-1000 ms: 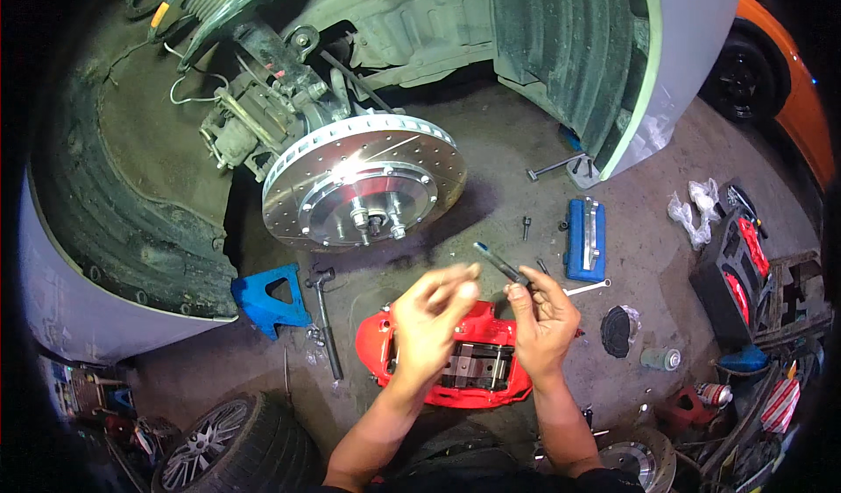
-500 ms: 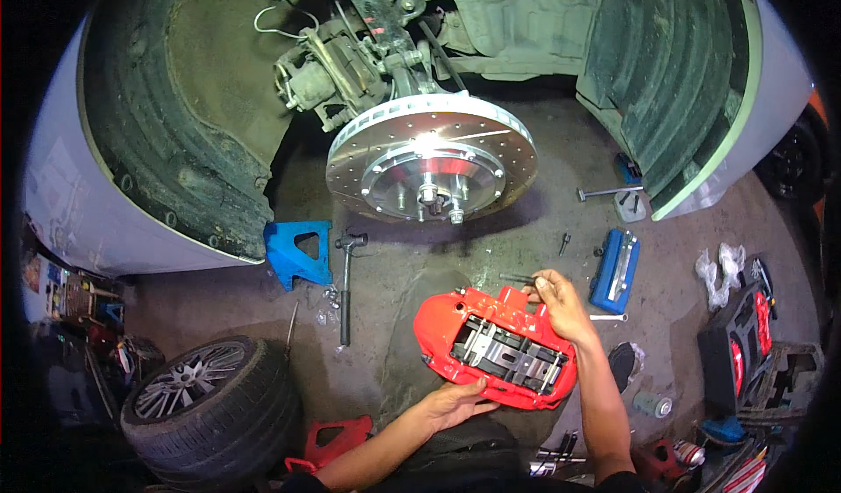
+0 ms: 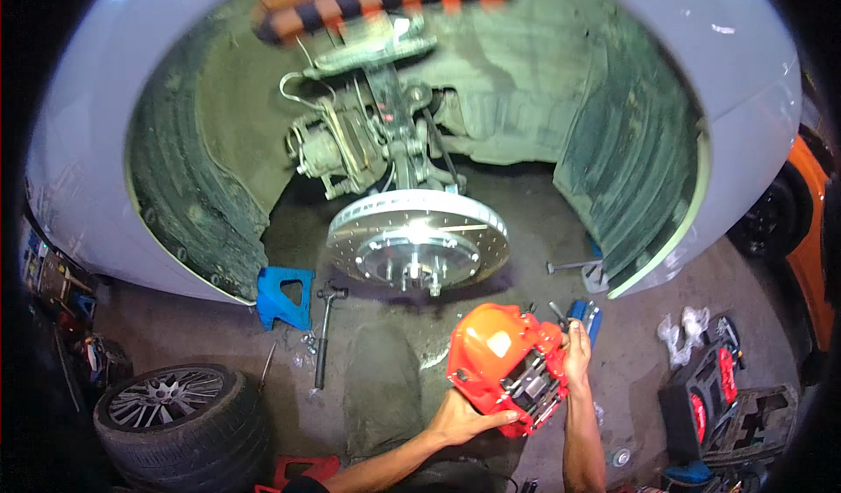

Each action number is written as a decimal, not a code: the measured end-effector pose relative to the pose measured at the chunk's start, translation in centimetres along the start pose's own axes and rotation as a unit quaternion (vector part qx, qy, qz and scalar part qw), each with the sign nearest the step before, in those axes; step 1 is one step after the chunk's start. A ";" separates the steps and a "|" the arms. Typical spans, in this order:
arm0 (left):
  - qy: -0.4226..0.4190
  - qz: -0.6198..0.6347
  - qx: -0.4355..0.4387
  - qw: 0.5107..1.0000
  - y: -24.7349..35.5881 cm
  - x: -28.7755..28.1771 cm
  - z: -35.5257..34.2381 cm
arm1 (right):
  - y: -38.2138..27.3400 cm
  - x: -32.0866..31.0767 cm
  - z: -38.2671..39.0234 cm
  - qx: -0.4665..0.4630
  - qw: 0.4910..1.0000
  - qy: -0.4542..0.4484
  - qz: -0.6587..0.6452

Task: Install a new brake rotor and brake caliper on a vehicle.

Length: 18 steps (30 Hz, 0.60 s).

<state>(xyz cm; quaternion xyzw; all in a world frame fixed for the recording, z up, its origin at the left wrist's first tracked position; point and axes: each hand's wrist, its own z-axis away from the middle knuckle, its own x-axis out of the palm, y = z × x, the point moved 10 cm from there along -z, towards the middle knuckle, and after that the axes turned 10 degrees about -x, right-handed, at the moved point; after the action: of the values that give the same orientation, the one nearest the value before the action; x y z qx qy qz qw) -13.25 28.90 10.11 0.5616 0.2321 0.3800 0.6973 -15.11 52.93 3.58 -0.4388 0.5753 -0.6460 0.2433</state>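
A glossy red brake caliper (image 3: 491, 344) is in both my hands, tilted, with silver and dark pad parts showing in its opening. My left hand (image 3: 464, 419) grips its lower edge, thumb lying on top and fingers partly hidden underneath. At its right end, my right hand (image 3: 575, 353) is closed against the caliper, and a thin dark bolt-like piece (image 3: 558, 312) sticks out by the fingertips. Ahead of the caliper, and apart from it, a drilled brake disc (image 3: 482, 241) sits on the hub. A dull grey caliper (image 3: 324, 153) hangs behind the disc, to the left.
The fender (image 3: 88, 160) arches round the wheel well. A blue stand (image 3: 285, 298) and a hammer (image 3: 323, 340) are left of centre. A wheel (image 3: 175, 414) lies near left. Partly behind my right hand lies a blue case (image 3: 587, 316); farther right is a black case (image 3: 683, 414) with red parts.
The caliper has turned in my hands, showing more of its rounded red side and less of its opening. The view has tipped up, bringing the upper fender and strut into sight.
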 end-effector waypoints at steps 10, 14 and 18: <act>0.192 -0.228 0.169 0.940 12.0 3.1 -6.4 | -1.8 0.0 -21.3 -0.014 0.969 -0.074 -0.234; 0.257 -0.264 0.129 0.921 13.8 0.2 -10.3 | -6.9 13.8 -18.9 -0.042 0.845 -0.396 -0.358; 0.250 -0.260 0.094 0.928 13.2 -0.4 -13.2 | -4.9 15.3 -21.4 0.006 0.884 -0.347 -0.314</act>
<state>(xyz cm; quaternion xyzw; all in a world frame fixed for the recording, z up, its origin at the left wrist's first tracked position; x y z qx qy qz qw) -26.95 37.63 19.32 0.4316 0.5717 0.2894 0.6350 -39.94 52.81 13.63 -0.7913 0.2823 -0.4981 0.2145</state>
